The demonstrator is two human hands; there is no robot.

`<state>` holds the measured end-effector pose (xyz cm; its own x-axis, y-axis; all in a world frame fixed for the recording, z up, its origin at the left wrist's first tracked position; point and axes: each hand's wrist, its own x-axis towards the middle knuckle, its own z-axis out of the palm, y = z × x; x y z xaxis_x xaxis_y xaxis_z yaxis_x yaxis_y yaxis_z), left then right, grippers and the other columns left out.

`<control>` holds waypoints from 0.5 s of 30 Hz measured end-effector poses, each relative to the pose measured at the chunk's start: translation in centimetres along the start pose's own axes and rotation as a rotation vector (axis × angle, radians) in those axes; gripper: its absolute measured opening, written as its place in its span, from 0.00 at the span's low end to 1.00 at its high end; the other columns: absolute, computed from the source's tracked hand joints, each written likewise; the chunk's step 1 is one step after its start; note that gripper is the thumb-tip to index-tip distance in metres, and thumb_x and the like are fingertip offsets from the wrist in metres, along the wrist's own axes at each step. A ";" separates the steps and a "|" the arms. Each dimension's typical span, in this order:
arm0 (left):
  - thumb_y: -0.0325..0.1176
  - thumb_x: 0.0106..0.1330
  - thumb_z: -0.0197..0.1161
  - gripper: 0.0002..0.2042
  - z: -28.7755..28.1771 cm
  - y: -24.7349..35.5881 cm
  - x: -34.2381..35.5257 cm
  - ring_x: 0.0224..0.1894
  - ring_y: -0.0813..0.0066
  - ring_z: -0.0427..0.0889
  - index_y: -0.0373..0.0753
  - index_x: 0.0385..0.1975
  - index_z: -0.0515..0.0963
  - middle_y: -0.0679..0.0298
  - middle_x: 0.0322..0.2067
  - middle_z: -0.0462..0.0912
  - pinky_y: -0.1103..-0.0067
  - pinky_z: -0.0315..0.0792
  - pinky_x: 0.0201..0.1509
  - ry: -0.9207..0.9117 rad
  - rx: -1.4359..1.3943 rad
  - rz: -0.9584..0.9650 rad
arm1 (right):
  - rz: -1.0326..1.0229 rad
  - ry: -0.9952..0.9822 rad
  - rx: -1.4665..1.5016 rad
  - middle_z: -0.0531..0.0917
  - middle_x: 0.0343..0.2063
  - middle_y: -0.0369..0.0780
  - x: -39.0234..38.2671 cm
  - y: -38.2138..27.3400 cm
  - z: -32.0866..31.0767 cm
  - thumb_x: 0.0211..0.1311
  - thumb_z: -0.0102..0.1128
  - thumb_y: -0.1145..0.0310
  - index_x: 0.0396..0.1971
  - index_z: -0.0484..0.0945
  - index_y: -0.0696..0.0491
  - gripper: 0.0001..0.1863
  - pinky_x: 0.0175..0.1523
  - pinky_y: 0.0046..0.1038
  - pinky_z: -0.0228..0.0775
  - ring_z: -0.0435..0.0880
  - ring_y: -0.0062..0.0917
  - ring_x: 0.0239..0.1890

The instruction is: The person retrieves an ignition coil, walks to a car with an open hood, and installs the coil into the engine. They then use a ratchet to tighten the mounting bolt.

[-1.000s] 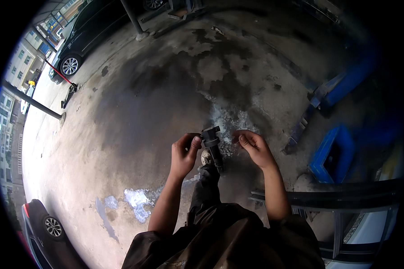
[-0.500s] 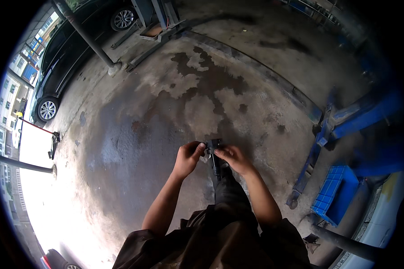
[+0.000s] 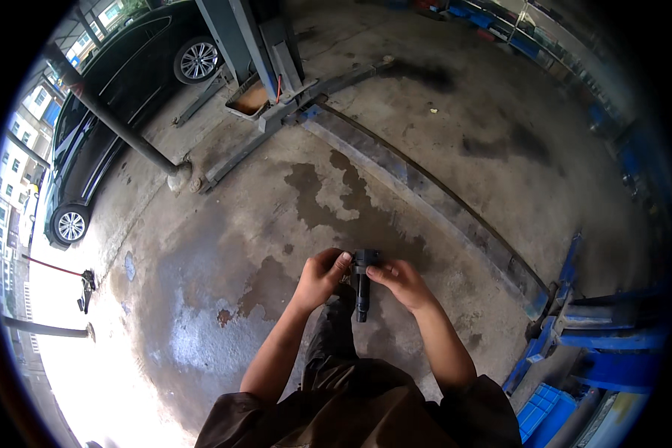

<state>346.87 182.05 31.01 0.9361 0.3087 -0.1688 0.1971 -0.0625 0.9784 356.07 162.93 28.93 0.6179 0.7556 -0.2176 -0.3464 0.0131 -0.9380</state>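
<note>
Holding: both hands meet at chest height over the concrete floor (image 3: pixel 440 134), gripping one small black part, likely an ignition coil (image 3: pixel 361 284)
Left hand (image 3: pixel 319 278): fingers curled and closed on the coil's top block from the left side, thumb tip touching the head
Right hand (image 3: pixel 399 282): fingers pinched on the same top block from the right, thumb and forefinger clamped
Coil position: between the two hands, above the person's dark trouser leg (image 3: pixel 328 343), not touching the floor
Long axis: roughly vertical in view, boxy head away from the body, slim stem pointing back toward the person
Which hand nearer: about equal, both on the head; stem end free, below both sets of fingers
Around: blue car-lift arm (image 3: pixel 567 328) to the right, grey lift post (image 3: pixel 235 45) far ahead, black car (image 3: pixel 97 142) at left, blue crate (image 3: pixel 545 411) lower right, wet stains on the floor
</note>
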 end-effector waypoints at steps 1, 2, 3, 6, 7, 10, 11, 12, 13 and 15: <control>0.44 0.73 0.60 0.19 -1.1 0.5 5.1 0.32 0.79 0.77 0.29 0.39 0.80 0.61 0.28 0.82 0.76 0.73 0.40 -0.015 0.063 0.025 | 0.006 0.015 0.034 0.84 0.40 0.35 4.6 -0.8 -1.7 0.67 0.66 0.62 0.47 0.82 0.61 0.18 0.52 0.22 0.70 0.79 0.15 0.44; 0.43 0.73 0.60 0.18 -1.8 0.6 10.2 0.33 0.79 0.77 0.29 0.40 0.80 0.61 0.28 0.83 0.76 0.73 0.40 -0.007 0.060 0.030 | 0.016 0.016 -0.035 0.84 0.40 0.35 9.3 -2.2 -3.9 0.66 0.66 0.63 0.47 0.82 0.61 0.18 0.52 0.22 0.71 0.79 0.16 0.44; 0.43 0.73 0.60 0.18 -2.7 0.1 15.2 0.34 0.79 0.77 0.29 0.40 0.80 0.60 0.29 0.83 0.76 0.73 0.41 -0.004 0.079 0.042 | 0.008 0.019 -0.087 0.85 0.40 0.36 14.0 -3.0 -5.7 0.66 0.66 0.63 0.46 0.82 0.62 0.17 0.52 0.22 0.71 0.80 0.16 0.44; 0.42 0.73 0.61 0.18 -3.5 1.7 28.4 0.37 0.77 0.79 0.28 0.42 0.79 0.59 0.31 0.84 0.76 0.74 0.44 -0.030 0.054 0.059 | -0.001 0.087 0.010 0.85 0.40 0.36 24.9 -6.4 -10.6 0.65 0.67 0.64 0.46 0.82 0.63 0.17 0.52 0.22 0.72 0.80 0.16 0.44; 0.42 0.72 0.61 0.18 -3.2 3.0 33.2 0.38 0.77 0.79 0.28 0.42 0.79 0.58 0.32 0.84 0.76 0.74 0.45 -0.045 0.035 0.048 | -0.019 0.089 0.017 0.85 0.39 0.36 28.6 -7.7 -13.2 0.65 0.67 0.64 0.46 0.82 0.63 0.17 0.52 0.22 0.72 0.80 0.16 0.44; 0.47 0.71 0.62 0.22 -3.2 7.3 48.2 0.38 0.75 0.80 0.28 0.46 0.78 0.57 0.34 0.84 0.76 0.73 0.46 -0.130 0.028 0.038 | -0.046 0.162 0.060 0.85 0.36 0.34 39.6 -15.1 -19.5 0.66 0.67 0.61 0.45 0.83 0.63 0.19 0.48 0.21 0.70 0.78 0.15 0.40; 0.48 0.70 0.63 0.24 -2.9 8.5 52.7 0.39 0.75 0.80 0.28 0.46 0.79 0.57 0.34 0.85 0.75 0.73 0.46 -0.162 0.088 0.048 | -0.048 0.213 0.075 0.85 0.36 0.34 43.1 -16.9 -21.7 0.65 0.67 0.60 0.44 0.83 0.62 0.19 0.47 0.20 0.70 0.79 0.15 0.40; 0.50 0.69 0.64 0.25 -2.7 9.8 57.5 0.39 0.75 0.80 0.28 0.46 0.80 0.57 0.34 0.85 0.75 0.73 0.46 -0.194 0.147 0.057 | -0.048 0.263 0.091 0.86 0.36 0.34 46.8 -18.8 -24.2 0.65 0.68 0.59 0.43 0.84 0.62 0.19 0.47 0.20 0.70 0.79 0.15 0.40; 0.51 0.69 0.64 0.26 -2.5 11.3 62.9 0.39 0.75 0.80 0.28 0.47 0.80 0.58 0.35 0.85 0.75 0.73 0.46 -0.251 0.175 0.018 | -0.028 0.283 0.037 0.86 0.36 0.35 50.8 -20.9 -27.1 0.65 0.68 0.59 0.43 0.84 0.61 0.19 0.47 0.20 0.70 0.79 0.15 0.40; 0.52 0.68 0.64 0.27 -1.1 9.8 72.9 0.41 0.77 0.78 0.28 0.48 0.80 0.60 0.37 0.85 0.75 0.73 0.47 -0.340 0.233 -0.067 | 0.019 0.295 -0.068 0.86 0.35 0.36 58.6 -20.6 -34.1 0.64 0.69 0.58 0.42 0.84 0.61 0.19 0.47 0.20 0.70 0.80 0.16 0.40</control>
<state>416.71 204.96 28.40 0.9541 -0.0096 -0.2995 0.2851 -0.2782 0.9172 423.45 184.58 26.26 0.7935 0.5325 -0.2947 -0.3176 -0.0508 -0.9469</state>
